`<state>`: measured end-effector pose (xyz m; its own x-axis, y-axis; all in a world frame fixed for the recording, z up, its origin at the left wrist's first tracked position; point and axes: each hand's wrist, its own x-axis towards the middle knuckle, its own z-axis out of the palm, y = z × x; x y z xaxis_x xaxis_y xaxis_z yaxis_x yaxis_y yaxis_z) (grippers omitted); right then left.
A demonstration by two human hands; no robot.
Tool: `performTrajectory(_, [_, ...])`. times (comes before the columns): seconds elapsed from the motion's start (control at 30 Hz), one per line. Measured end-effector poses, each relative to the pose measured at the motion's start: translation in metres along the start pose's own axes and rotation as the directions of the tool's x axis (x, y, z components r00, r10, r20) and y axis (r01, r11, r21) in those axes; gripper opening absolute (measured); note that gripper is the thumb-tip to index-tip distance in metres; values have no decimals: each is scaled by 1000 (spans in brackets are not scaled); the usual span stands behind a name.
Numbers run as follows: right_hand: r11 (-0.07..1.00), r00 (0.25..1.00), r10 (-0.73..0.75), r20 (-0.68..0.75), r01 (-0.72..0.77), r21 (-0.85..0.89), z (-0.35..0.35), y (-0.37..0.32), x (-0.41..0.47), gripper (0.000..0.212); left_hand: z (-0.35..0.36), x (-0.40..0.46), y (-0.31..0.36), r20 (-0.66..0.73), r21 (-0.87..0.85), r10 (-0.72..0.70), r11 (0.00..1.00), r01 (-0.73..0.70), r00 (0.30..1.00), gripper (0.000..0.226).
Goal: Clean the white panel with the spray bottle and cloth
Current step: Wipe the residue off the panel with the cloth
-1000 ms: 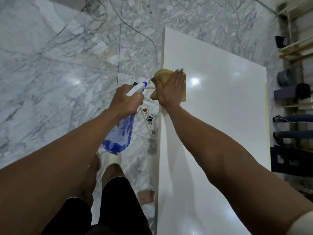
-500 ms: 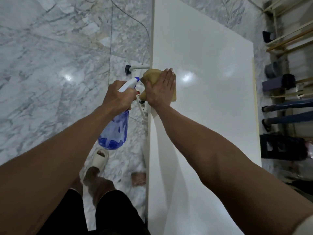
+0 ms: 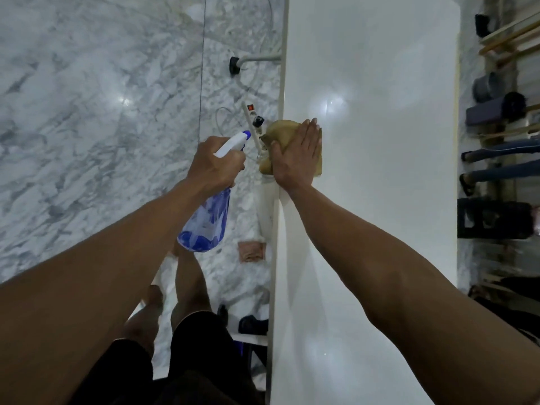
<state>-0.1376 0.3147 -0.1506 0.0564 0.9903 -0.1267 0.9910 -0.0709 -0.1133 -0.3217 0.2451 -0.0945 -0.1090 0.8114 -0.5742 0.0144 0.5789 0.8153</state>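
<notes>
Pressing flat with straight, closed fingers, our right hand pins a tan cloth against the left edge of the white panel, the crumpled folds of the cloth spilling a little past that edge. Our left hand curls round the neck of the spray bottle, just beside the panel's left edge and off it; the bottle hangs down from the fist, its body translucent blue plastic, its white trigger head tipped with a blue nozzle pointing toward the cloth.

We see the panel as a long, glossy, smooth slab, its surface throwing back soft ceiling glare beyond the cloth. Below its left edge, on the floor, lies a white power strip with a red switch and a dark plug, thin cables looping around it. Further along the same edge a white tube with a black cap juts out.

Grey-veined polished marble floor spreads to the left. Past the panel's right edge stand wooden slats and dark rolled bundles, too dim for us to name.
</notes>
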Motion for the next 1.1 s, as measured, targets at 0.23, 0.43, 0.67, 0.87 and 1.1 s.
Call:
performTrajectory(0.23, [1000,1000,-5,8,5,-20,8,25,-87,88,5,-65,-46,79,26,20,999,-22,997,18])
performTrajectory(0.43, [1000,1000,-11,4,11,-22,12,48,-165,88,23,-110,-70,106,44,20,999,-25,994,25])
performTrajectory(0.67, [999,1000,-19,6,19,-34,22,79,-263,85,45,-173,-113,123,131,31,990,-47,992,25])
performTrajectory(0.87, [999,1000,-20,6,20,-38,28,100,-342,84,60,-238,-157,120,151,42,987,-60,992,25])
performTrajectory(1.1, [1000,1000,-9,17,9,-27,31,119,-406,84,68,-306,-199,141,146,34,988,-55,989,38])
